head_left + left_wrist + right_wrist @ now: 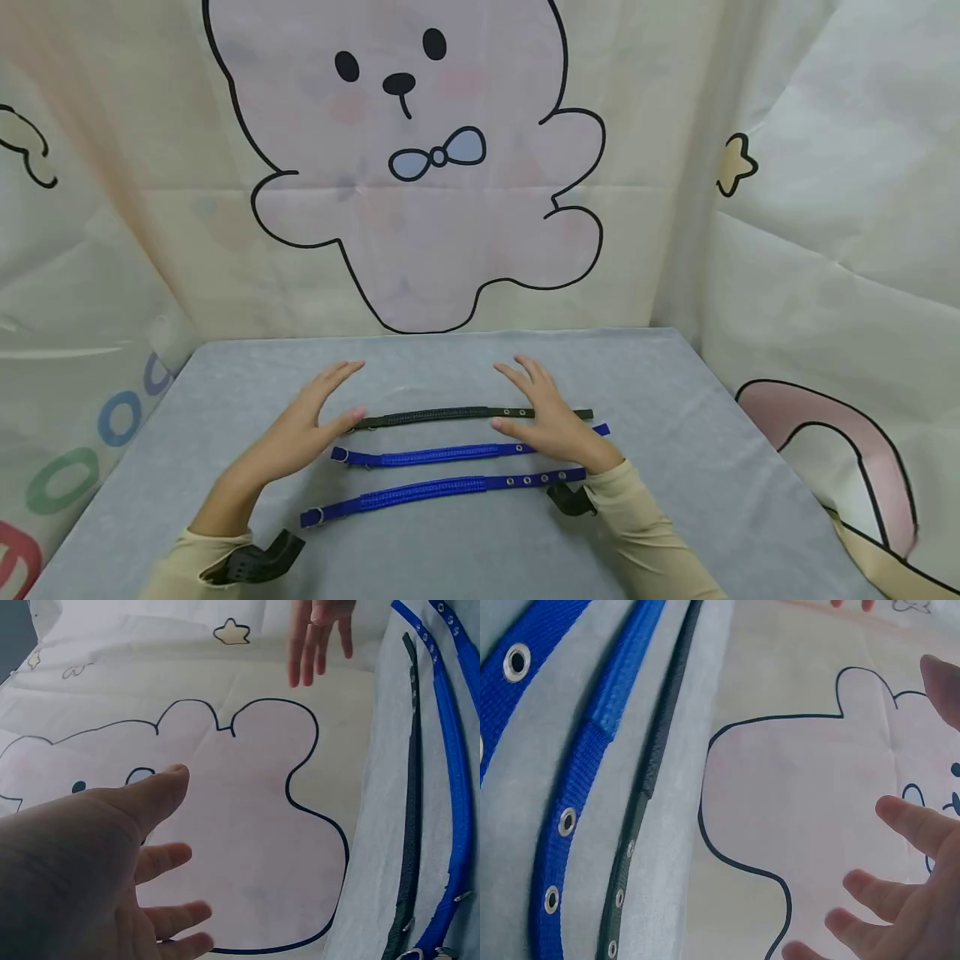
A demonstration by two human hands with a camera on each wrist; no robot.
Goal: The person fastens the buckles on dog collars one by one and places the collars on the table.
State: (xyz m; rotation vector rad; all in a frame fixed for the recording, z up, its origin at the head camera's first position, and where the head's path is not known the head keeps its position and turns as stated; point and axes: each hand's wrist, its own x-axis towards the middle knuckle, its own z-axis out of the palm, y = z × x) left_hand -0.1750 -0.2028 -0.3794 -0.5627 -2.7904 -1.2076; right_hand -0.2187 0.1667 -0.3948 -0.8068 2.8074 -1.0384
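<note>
Three buckle collars with metal eyelets lie side by side across the cloth. The farthest is dark green [438, 414], with a blue collar [450, 454] in the middle and another blue collar [420, 493] nearest. My left hand [300, 429] hovers by their buckle ends, its fingers spread and holding nothing. Over the eyelet ends is my right hand [551, 421], also spread and empty, covering part of the green collar and the middle one. The right wrist view shows the eyelets of the middle blue collar [574, 787] close up, with the fingers [915, 825] apart from it.
A pale blue-grey cloth [465, 558] covers the table. Behind it hangs a cream curtain [637, 250] printed with a bear, and similar curtains stand along both sides. A black wrist camera [258, 560] sits on the left sleeve, and another [572, 500] on the right.
</note>
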